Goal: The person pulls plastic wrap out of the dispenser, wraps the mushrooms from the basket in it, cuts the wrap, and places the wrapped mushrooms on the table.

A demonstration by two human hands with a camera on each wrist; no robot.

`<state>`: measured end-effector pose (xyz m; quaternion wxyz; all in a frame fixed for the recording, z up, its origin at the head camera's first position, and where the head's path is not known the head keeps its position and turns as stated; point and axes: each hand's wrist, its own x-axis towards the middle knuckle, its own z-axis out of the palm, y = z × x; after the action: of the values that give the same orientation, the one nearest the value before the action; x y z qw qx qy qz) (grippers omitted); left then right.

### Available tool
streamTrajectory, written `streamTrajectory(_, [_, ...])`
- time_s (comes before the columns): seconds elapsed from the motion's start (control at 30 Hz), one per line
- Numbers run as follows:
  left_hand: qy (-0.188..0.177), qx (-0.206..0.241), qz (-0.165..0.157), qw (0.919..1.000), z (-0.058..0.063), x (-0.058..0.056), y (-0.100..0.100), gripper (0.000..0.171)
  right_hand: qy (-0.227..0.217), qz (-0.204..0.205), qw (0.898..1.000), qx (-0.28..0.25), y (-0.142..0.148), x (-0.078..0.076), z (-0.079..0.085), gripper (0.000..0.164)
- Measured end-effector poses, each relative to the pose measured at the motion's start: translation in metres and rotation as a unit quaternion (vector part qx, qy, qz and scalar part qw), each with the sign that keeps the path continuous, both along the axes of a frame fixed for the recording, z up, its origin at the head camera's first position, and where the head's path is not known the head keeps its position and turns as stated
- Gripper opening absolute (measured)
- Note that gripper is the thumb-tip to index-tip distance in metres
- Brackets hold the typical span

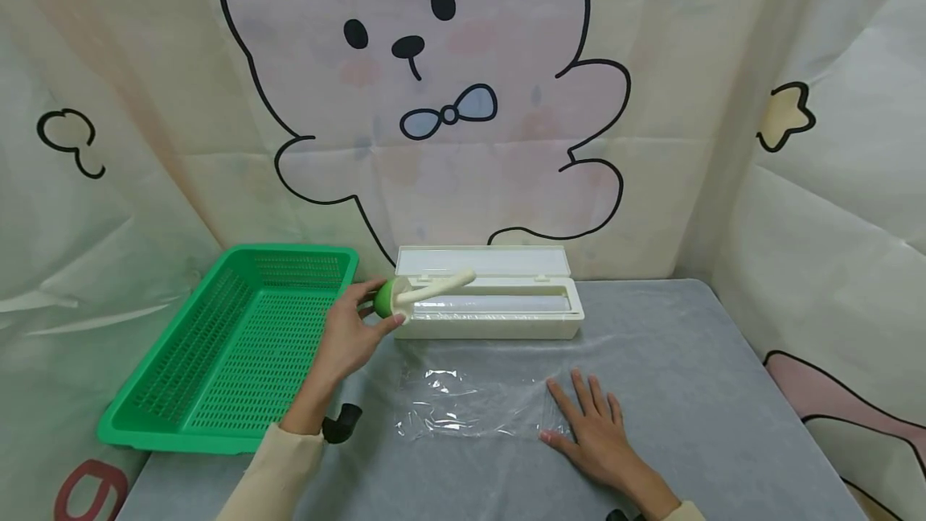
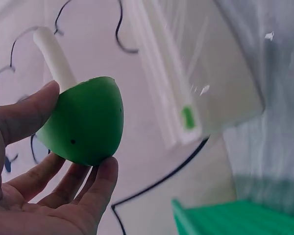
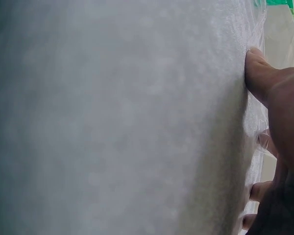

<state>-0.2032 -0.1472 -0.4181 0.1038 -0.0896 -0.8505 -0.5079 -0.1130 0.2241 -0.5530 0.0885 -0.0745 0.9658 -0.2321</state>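
Left hand holds a green, white-stemmed item in curled fingers above the surface, toward its back edge; I judge it light, stiff, smooth, best gripped round the green body; right hand rests spread fingers on clear film, likely limp and clingy.

The right hand rested its thumb and fingers against clear film on the grey tabletop, whose blurred surface filled most of the view. A shadow lay on the near side of the fingers; a green edge showed far left.
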Motion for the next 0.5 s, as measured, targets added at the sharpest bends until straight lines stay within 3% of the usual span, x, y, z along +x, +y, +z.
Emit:
streamTrajectory(0.27, [-0.001, -0.022, -0.045, 0.9987, -0.03, 0.011, 0.035, 0.057, 0.009, -0.001, 1.0, -0.001, 0.0, 0.0, -0.001, 0.085])
streamTrajectory(0.5, [-0.001, -0.077, -0.082, 0.9937, -0.056, 0.02, 0.057, 0.055, 0.011, 0.0, 1.0, -0.004, 0.0, 0.0, -0.001, 0.085])
